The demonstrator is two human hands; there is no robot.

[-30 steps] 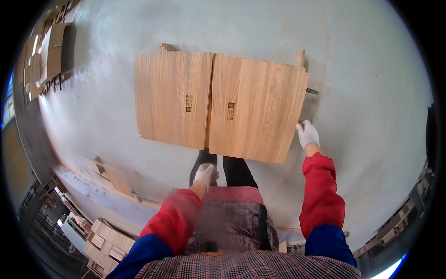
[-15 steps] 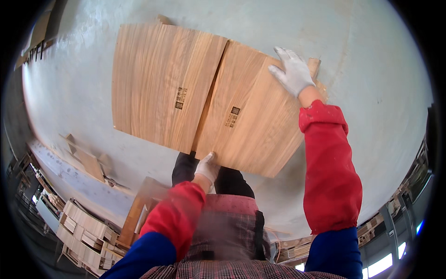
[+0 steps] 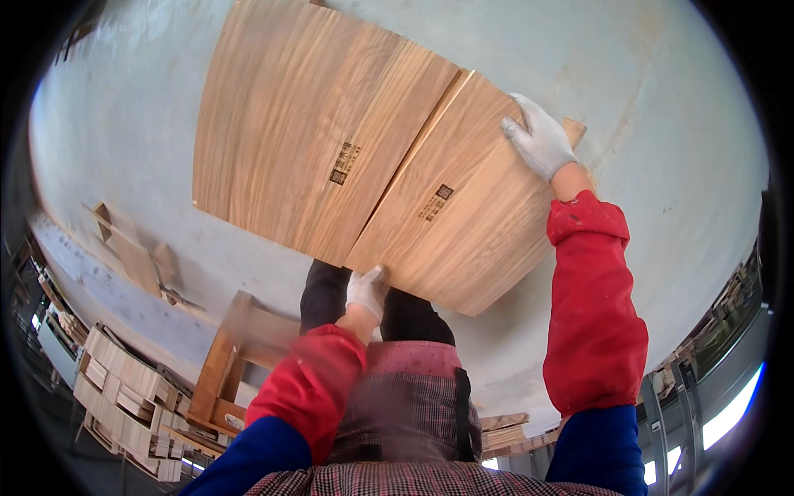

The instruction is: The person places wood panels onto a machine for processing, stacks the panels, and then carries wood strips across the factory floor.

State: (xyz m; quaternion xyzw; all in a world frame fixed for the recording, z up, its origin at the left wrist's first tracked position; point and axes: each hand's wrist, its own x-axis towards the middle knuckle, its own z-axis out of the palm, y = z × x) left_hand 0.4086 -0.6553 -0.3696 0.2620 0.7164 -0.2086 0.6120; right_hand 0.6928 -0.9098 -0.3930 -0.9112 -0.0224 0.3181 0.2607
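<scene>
Two small dark stamped marks are showing on the pale wooden panels. One rectangular stamp [image 3: 344, 163] is sitting well up from the left hand [image 3: 365, 291], on the left panel [image 3: 306, 124]. The other stamp [image 3: 436, 202] is lying between both hands, on the right panel [image 3: 471, 223], below the right hand [image 3: 539, 139].

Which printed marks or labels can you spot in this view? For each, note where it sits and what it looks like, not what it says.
Dark stamped mark: near the right edge of the left wooden board; small dark square with short lines, on pale wood.
Dark stamped mark: middle of the right wooden board, between the left hand and right hand; same look.
No packages, signs or screens are visible.
</scene>
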